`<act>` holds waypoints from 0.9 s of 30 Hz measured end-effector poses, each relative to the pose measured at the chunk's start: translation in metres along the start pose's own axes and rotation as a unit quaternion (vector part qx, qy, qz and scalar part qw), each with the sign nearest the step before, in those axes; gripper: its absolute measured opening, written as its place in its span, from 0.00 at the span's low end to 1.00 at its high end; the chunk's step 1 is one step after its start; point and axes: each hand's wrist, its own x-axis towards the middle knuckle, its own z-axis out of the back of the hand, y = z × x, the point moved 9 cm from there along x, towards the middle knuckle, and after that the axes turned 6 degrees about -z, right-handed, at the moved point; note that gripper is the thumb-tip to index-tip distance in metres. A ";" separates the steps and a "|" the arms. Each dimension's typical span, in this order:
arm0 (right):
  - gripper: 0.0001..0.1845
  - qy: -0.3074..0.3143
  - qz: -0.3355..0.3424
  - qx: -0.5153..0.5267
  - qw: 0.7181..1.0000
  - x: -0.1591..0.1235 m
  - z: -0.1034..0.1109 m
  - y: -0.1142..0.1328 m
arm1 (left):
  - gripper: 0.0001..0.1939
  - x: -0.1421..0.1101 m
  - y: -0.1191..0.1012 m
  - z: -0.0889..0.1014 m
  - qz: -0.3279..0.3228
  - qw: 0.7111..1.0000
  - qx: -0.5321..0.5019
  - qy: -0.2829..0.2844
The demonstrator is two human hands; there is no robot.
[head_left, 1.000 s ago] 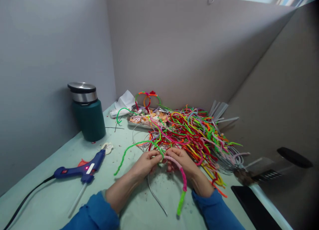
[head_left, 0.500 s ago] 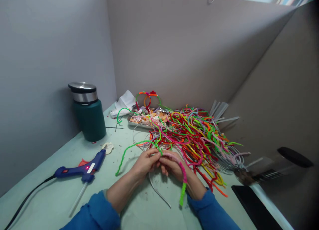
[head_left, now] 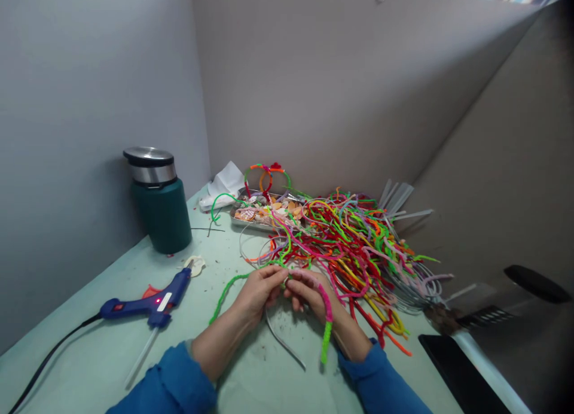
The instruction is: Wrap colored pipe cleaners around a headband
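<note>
My left hand (head_left: pixel 262 289) pinches a green pipe cleaner (head_left: pixel 224 292), whose loose end arcs out to the left and down behind the wrist. Close beside it, my right hand (head_left: pixel 311 294) is closed on a thin rod wrapped in pipe cleaner (head_left: pixel 327 311); light pink, magenta and bright green sections follow one another, and the green end hangs over the right wrist. The fingertips of both hands nearly meet where the green strand reaches the wrapped rod. A bare grey wire (head_left: pixel 284 342) curves out below the hands toward me. The exact join is hidden by the fingers.
A large tangle of coloured pipe cleaners (head_left: pixel 354 246) lies beyond my hands. Behind it stand a metal tray (head_left: pixel 251 225) of small pieces and pipe-cleaner rings (head_left: pixel 264 179). To the left are a blue glue gun (head_left: pixel 147 306) and a green flask (head_left: pixel 164 216); a black slab (head_left: pixel 452 366) is at right.
The green pipe cleaner's raised loop has dropped lower and its free end has swung behind my left wrist. The hands have stayed nearly in place.
</note>
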 end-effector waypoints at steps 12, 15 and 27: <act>0.16 -0.054 0.013 -0.052 0.997 0.000 0.007 0.000 | 0.16 -0.004 -0.015 -0.003 -0.041 0.995 0.082 -0.028; 0.16 -0.069 0.015 -0.054 0.996 -0.001 0.010 0.002 | 0.18 -0.004 -0.016 -0.005 -0.034 0.997 0.064 -0.020; 0.11 -0.059 0.073 -0.156 0.983 -0.007 0.018 0.010 | 0.21 -0.005 0.007 -0.006 0.064 0.998 0.007 0.023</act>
